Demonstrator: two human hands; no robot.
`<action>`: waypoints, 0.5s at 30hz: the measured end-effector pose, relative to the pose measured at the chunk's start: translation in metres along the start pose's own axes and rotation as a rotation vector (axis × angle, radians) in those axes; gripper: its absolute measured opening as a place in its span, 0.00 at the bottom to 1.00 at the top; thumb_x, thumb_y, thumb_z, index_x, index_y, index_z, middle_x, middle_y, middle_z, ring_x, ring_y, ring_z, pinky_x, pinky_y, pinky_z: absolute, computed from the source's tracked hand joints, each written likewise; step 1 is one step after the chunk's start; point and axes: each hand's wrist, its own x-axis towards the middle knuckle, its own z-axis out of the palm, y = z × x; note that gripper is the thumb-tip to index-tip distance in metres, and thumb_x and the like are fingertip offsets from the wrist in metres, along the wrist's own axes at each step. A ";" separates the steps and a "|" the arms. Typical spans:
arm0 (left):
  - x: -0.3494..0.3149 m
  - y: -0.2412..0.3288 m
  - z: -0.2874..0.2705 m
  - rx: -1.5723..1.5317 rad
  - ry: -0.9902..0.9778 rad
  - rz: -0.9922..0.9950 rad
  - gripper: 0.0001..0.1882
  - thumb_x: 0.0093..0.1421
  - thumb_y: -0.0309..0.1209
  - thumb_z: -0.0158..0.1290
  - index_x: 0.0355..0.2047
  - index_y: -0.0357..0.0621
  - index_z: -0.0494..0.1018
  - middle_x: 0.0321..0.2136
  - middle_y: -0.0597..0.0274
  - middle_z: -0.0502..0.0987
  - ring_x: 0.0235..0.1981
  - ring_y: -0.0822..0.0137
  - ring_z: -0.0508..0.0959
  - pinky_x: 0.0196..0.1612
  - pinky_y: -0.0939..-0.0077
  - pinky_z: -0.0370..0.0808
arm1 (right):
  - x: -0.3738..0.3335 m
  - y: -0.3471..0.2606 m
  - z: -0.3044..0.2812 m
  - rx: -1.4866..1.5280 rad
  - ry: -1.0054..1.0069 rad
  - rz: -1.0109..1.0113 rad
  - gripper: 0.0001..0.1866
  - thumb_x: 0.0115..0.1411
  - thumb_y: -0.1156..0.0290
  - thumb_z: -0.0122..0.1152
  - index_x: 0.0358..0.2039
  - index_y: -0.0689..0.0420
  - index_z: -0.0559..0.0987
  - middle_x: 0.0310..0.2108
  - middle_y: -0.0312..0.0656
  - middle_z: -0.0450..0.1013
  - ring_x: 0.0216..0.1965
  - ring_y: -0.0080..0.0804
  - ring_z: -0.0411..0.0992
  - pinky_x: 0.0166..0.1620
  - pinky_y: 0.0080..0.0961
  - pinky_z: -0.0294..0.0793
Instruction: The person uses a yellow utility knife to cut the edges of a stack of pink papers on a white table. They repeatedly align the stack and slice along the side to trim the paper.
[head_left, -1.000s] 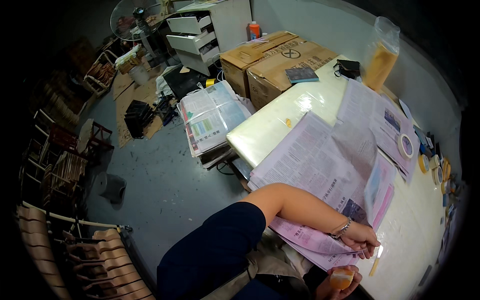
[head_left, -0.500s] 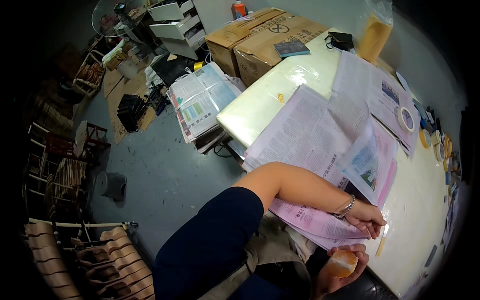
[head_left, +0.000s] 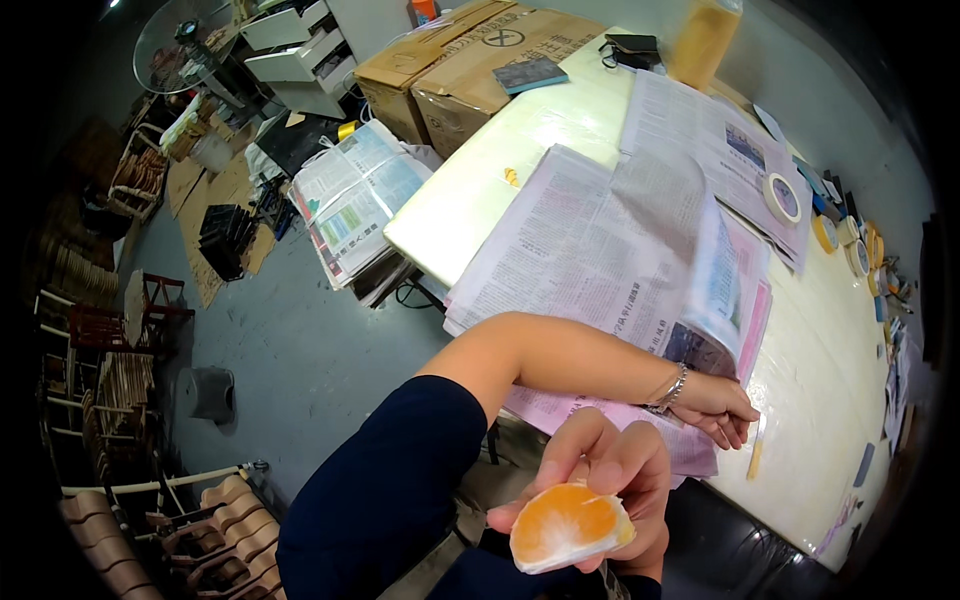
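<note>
Floor, far left: stacked wooden chairs (head_left: 110, 380) on grey concrete; frames crowd the dark rim, count not readable.
Floor, left of table: bundle of newspapers (head_left: 350, 200) lying flat, just beside the table's near-left corner.
Far left of table: two cardboard boxes (head_left: 450, 70) butted against the table end; a dark book (head_left: 530, 72) lies on the right-hand one.
Table: pale glossy table (head_left: 480, 180), running from far left to near right.
Table middle: open newspaper (head_left: 590, 240) spread flat, pink pages at its near-right edge overhanging the table's near side.
Left hand: left hand (head_left: 720, 408), arm in a dark blue sleeve crossing from lower left, bracelet (head_left: 672, 388) at the wrist. It rests on the pink page edge with fingers loosely curled, pointing right. Whether it pinches the paper: cannot tell.
Right hand: right hand (head_left: 610, 470) raised near the camera, fingers closed around a peeled orange piece (head_left: 568, 525).
Relation: orange piece lies nearer and slightly left of the left hand, apart from it, off the table edge. Its long axis runs left to right. The right hand alone touches it.
Right of left hand: yellow strip (head_left: 755, 458) on the table, just beside the fingertips; kind not clear.
Far right: tape rolls (head_left: 782, 196) along the table's far-right edge.
Hidden: right wrist cut off at the lower edge; underside of the orange piece covered by the palm.
</note>
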 end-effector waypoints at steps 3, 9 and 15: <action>0.005 -0.009 -0.004 -0.016 0.031 0.017 0.17 0.67 0.39 0.47 0.33 0.35 0.72 0.32 0.53 0.77 0.37 0.61 0.80 0.42 0.67 0.78 | -0.003 -0.002 0.000 0.081 -0.032 -0.026 0.24 0.50 0.84 0.69 0.44 0.62 0.67 0.41 0.54 0.63 0.41 0.67 0.75 0.53 0.59 0.73; 0.011 -0.015 -0.007 -0.057 0.035 0.005 0.19 0.67 0.40 0.48 0.30 0.34 0.72 0.31 0.50 0.77 0.36 0.61 0.79 0.42 0.66 0.78 | 0.022 -0.004 -0.005 0.104 -0.573 -0.103 0.23 0.55 0.79 0.64 0.50 0.69 0.69 0.44 0.55 0.67 0.46 0.62 0.75 0.46 0.40 0.80; 0.005 -0.011 -0.008 -0.056 -0.017 0.018 0.16 0.67 0.40 0.50 0.31 0.37 0.71 0.33 0.55 0.77 0.38 0.64 0.80 0.45 0.69 0.78 | 0.009 -0.007 0.009 0.124 -0.445 -0.139 0.23 0.57 0.69 0.64 0.49 0.69 0.71 0.41 0.57 0.71 0.43 0.55 0.74 0.47 0.44 0.76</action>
